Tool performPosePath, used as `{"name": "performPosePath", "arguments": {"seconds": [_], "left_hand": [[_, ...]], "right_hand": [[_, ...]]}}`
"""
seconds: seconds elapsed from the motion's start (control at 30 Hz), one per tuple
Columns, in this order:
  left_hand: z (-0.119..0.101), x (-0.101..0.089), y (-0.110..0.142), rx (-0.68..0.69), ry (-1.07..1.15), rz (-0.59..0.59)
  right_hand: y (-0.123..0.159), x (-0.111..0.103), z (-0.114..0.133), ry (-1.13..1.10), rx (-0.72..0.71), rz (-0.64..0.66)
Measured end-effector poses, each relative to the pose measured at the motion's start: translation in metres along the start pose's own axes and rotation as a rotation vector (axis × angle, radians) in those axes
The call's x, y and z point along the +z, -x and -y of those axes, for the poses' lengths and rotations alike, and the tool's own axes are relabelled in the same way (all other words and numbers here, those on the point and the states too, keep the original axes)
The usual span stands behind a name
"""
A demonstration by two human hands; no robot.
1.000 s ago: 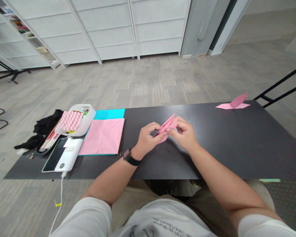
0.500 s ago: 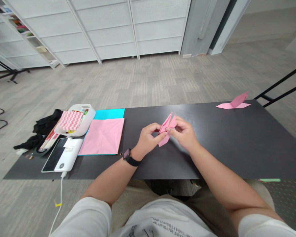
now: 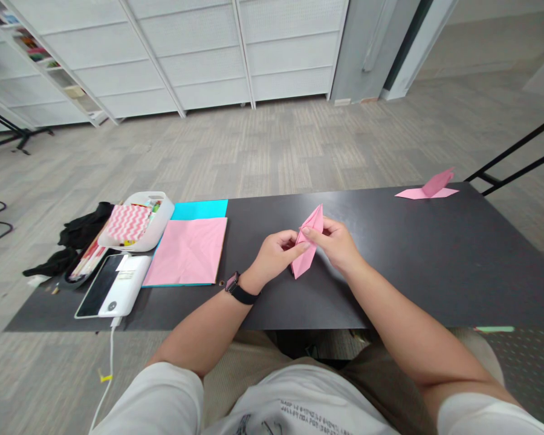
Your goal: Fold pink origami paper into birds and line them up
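Note:
A folded pink origami paper (image 3: 305, 258) is held just above the dark table, its narrow tip pointing up and away from me. My left hand (image 3: 280, 252) grips its left edge, thumb lying on the front face. On the opposite side my right hand (image 3: 336, 241) pinches it, with the thumb pressed on the front and the fingers behind, partly hidden. At the far right of the table stands a folded pink paper figure (image 3: 433, 187), apart from both hands.
Left of my hands lies a stack of pink paper (image 3: 188, 251) over blue sheets (image 3: 202, 209). Beyond it are a white basket (image 3: 163, 211), a phone (image 3: 100, 287) with a white power bank (image 3: 126, 287), its cable (image 3: 112, 350) and black cloth (image 3: 86, 223).
The two separated upper points of the held paper have come together into one tip, and its lower end reaches slightly further down. Both hands keep their hold.

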State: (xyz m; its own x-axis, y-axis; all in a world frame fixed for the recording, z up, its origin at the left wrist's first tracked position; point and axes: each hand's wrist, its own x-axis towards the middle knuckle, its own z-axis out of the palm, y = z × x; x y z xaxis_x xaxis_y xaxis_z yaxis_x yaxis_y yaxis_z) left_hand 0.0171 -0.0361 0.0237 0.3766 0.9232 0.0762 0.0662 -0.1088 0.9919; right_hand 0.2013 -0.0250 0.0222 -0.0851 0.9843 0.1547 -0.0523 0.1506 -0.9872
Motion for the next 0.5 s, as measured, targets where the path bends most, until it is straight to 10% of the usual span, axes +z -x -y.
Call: {"name": "performPosePath", "arguments": {"seconds": [0.5], "left_hand": [[0.0060, -0.0004, -0.0020, -0.027, -0.017, 0.018]], "right_hand": [[-0.0056, -0.0027, -0.0031, -0.028, 0.059, -0.108]]}}
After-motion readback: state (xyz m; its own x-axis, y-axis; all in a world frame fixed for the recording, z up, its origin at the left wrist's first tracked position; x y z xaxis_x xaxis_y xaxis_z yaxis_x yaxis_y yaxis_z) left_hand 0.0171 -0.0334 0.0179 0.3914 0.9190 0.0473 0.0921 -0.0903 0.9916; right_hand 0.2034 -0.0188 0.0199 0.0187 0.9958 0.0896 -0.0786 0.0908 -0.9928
